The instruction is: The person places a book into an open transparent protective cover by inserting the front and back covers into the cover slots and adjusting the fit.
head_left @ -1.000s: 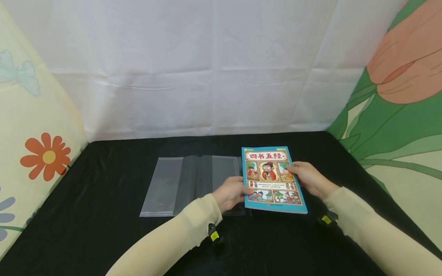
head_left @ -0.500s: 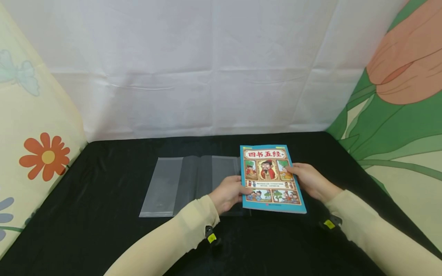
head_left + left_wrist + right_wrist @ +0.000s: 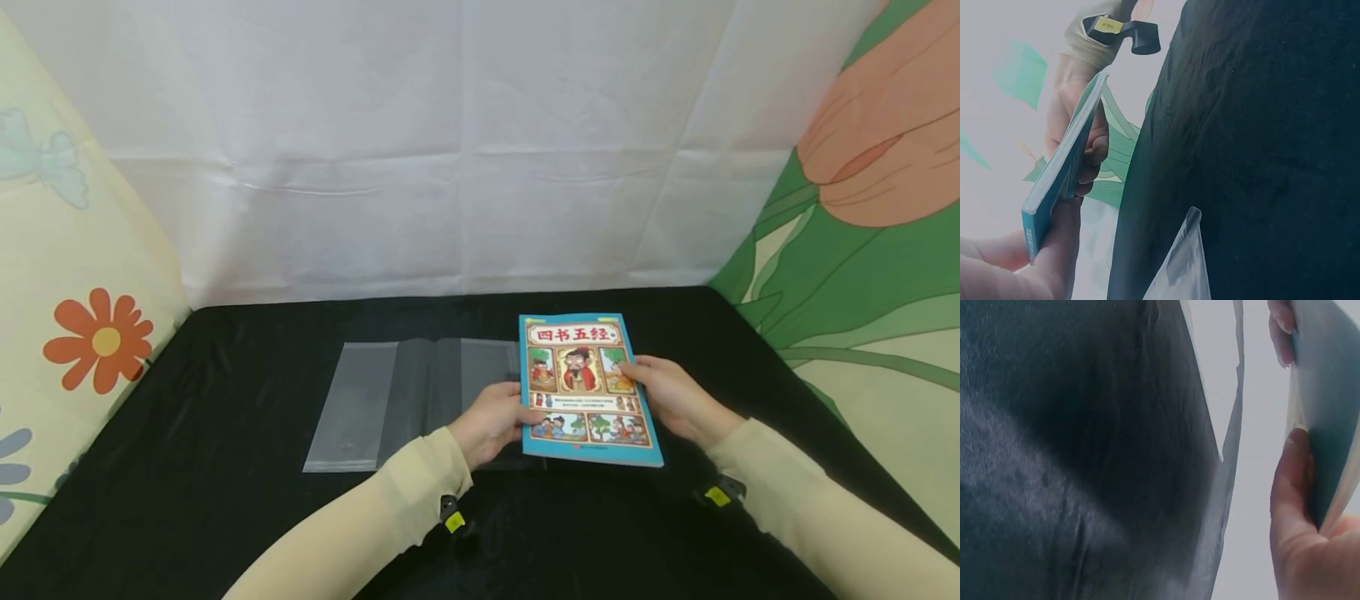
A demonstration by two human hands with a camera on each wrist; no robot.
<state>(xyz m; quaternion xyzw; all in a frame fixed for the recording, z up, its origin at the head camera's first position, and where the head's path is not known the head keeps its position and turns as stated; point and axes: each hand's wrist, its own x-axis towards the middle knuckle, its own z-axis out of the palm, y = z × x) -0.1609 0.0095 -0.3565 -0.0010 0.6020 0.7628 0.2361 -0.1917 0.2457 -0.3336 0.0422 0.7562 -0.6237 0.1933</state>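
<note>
Head view: one blue book (image 3: 577,379), front up, raised at right; one clear plastic cover (image 3: 356,408), spread open, lying left on black worktop (image 3: 187,467), its right end behind book. Left hand (image 3: 491,419) grips book's left edge; right hand (image 3: 678,398) grips right edge.

Left wrist view: book edge-on, between two hands.

Right wrist view: one book, pinched by thumb.
</note>
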